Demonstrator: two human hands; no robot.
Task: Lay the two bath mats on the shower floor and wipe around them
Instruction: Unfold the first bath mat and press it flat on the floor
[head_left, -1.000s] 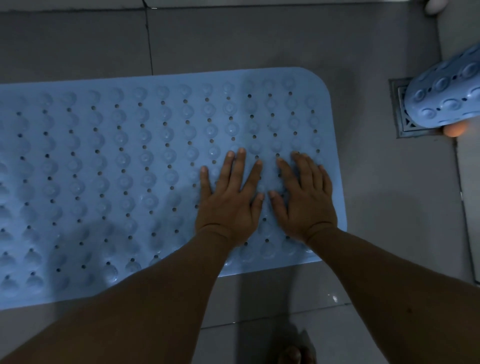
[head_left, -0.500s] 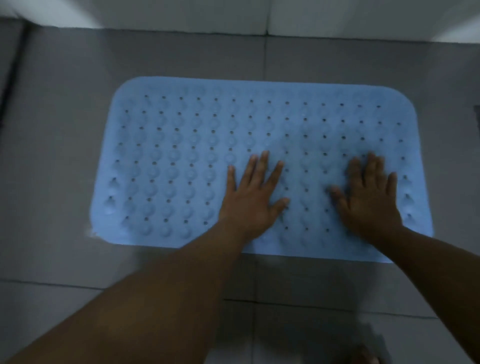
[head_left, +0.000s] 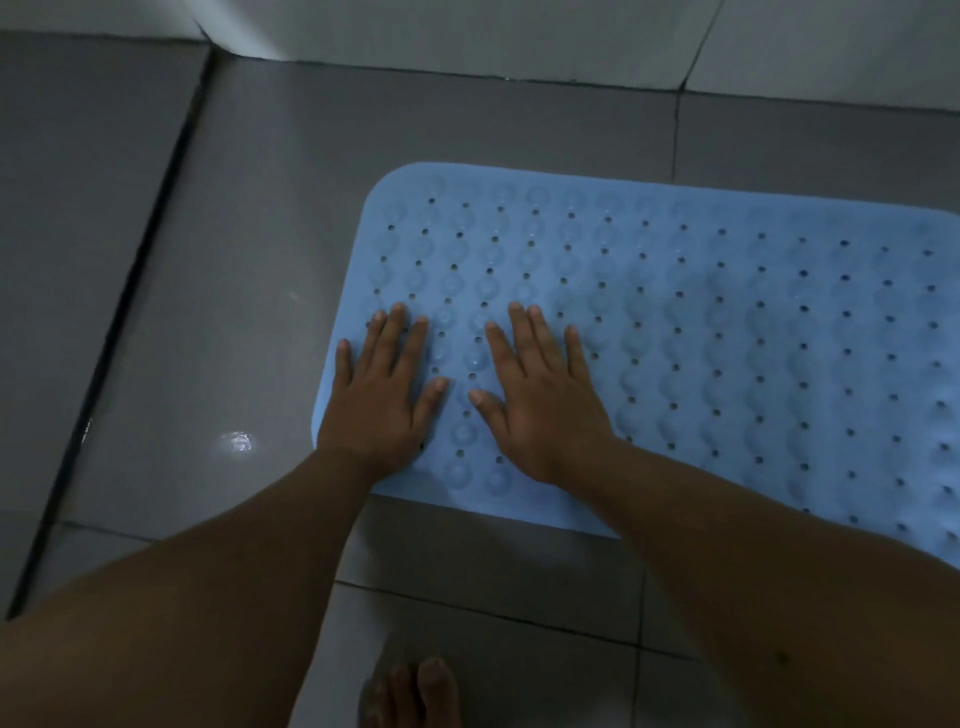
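Note:
A light blue rubber bath mat (head_left: 727, 338) with rows of holes and suction bumps lies flat on the grey tiled shower floor (head_left: 249, 270). Its right end runs out of view. My left hand (head_left: 382, 387) rests flat, fingers spread, on the mat's near left corner. My right hand (head_left: 540, 395) lies flat beside it, a little further in, also with fingers apart. Neither hand holds anything. A second mat is not in view.
White wall tiles (head_left: 467, 31) border the floor at the back. A dark groove (head_left: 130, 291) runs diagonally along the left. A bare foot (head_left: 410, 691) stands at the bottom edge. A wet glint (head_left: 239, 441) shows on the floor left of the mat.
Both hands have slid leftward across the mat, from its right end to its left end. The view has followed, and the rolled mat seen at the right has left the frame.

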